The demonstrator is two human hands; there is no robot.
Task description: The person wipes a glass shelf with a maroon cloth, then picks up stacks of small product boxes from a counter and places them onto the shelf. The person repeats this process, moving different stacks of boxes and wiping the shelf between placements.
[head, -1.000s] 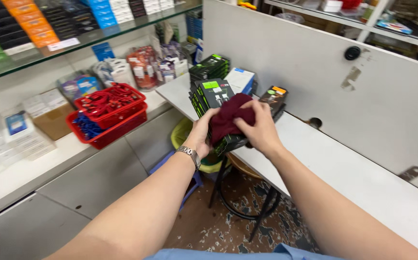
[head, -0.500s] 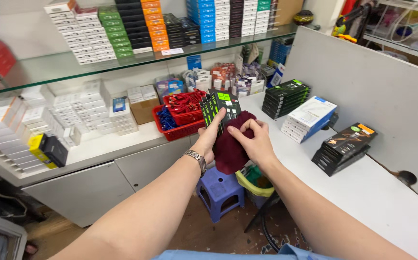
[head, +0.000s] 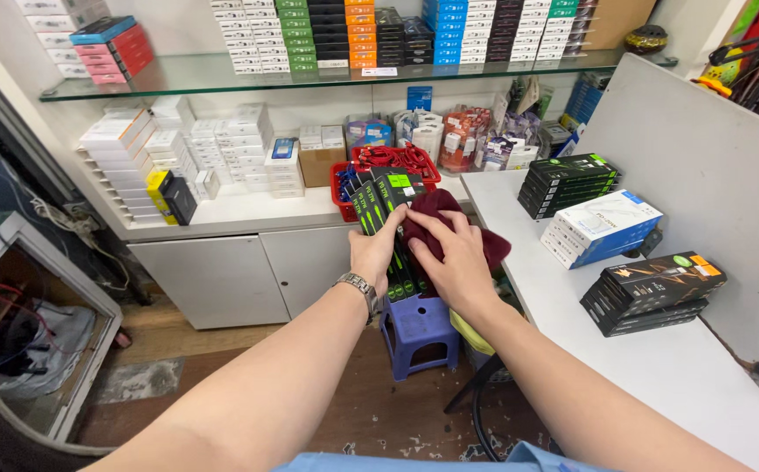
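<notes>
Left hand: the left hand (head: 378,252), a metal watch on its wrist, was closed round a stack of black-and-green boxes (head: 386,229), fingers wrapped behind the stack and so out of sight.
Right hand: the right hand (head: 458,258) lay flat, fingers spread, pressing a dark red cloth (head: 449,223) against the right face of the stack; it was not clenched, more a palm hold than a pinch.
Where the stack was: held in the air in front of the person, above a blue plastic stool (head: 419,330), off the white counter (head: 659,367).
Long axis: the boxes stood roughly upright, tilted a little to the left at the top, green ends uppermost.
Which hand was nearer: both touched it; the left carried the weight from the left side, the right lay over the cloth on the side towards the counter.
Nearby: a red basket (head: 342,199) just behind the stack on the back ledge; another pile of black boxes (head: 569,183) and a white-and-blue pile (head: 601,227) on the counter, well apart.
Hard to make out: the number of boxes in the stack, its lower end behind the hands, and how far the cloth wrapped round.
</notes>
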